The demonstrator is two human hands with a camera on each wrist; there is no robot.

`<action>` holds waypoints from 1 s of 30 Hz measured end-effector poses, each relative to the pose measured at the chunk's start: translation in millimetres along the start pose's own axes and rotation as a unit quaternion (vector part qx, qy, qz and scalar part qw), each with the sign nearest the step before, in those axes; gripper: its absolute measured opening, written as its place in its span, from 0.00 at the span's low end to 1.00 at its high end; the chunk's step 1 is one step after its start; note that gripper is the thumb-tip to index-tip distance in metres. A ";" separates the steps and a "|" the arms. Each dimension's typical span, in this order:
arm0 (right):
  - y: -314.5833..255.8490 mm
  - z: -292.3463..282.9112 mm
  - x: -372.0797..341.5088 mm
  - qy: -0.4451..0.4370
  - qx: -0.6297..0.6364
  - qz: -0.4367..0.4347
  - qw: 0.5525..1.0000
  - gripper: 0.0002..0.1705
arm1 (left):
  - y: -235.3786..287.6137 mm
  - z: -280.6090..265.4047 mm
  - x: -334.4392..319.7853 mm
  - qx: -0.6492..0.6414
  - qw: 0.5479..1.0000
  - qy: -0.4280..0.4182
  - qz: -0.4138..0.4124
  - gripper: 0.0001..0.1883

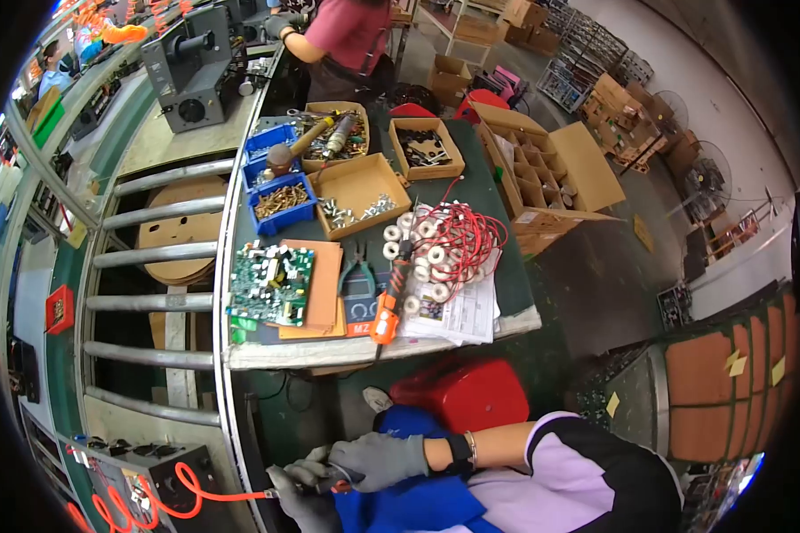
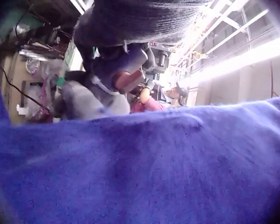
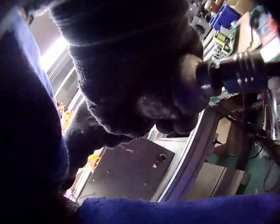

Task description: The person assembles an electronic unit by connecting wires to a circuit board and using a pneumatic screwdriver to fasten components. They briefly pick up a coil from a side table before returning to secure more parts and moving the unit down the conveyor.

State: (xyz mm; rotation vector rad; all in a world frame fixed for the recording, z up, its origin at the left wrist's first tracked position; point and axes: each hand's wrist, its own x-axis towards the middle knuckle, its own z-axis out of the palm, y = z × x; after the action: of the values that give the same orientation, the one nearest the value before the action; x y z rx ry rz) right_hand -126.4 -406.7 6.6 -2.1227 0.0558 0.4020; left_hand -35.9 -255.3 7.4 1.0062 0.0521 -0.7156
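Note:
Low in the head view, two grey-gloved hands are close together before a blue apron. My left hand [image 1: 307, 499] curls round a mostly covered tool, with the metal end of a coiled orange hose [image 1: 191, 484] at its glove. My right hand [image 1: 378, 460] is curled over the tool's other part, where a small orange-red piece [image 1: 340, 486] shows. In the right wrist view my right hand [image 3: 130, 70] is beside a dark cylinder with shiny rings [image 3: 245, 73]. Cloth and glove fabric block most of the left wrist view.
A workbench [image 1: 516, 322] holds a green circuit board [image 1: 271, 282], pliers [image 1: 357, 266], an orange-and-black tool [image 1: 385, 318], red-wired white rings [image 1: 436, 253] and parts bins [image 1: 280, 206]. A roller conveyor [image 1: 156, 304] runs along its left; a red stool [image 1: 462, 395] stands below. Another person [image 1: 351, 40] is beyond.

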 end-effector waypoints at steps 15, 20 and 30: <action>268.2 -255.7 -109.0 0.119 -0.470 0.268 0.833 0.61 | -7.8 89.9 -8.9 -0.016 0.957 0.281 0.068 0.27; 305.7 -301.9 -74.5 0.106 -0.407 0.206 0.884 0.49 | -19.5 65.2 -16.9 0.014 0.956 0.287 0.061 0.30; 320.2 -346.3 -33.9 0.095 -0.304 0.233 0.919 0.28 | -32.7 40.2 -17.0 0.123 0.967 0.211 0.069 0.34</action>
State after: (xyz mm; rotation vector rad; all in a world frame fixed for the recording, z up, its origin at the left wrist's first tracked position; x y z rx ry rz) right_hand -129.5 -873.7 -67.8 -2.7621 0.6323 0.5382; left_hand -78.8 -288.8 11.2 1.3762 0.2657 -0.3749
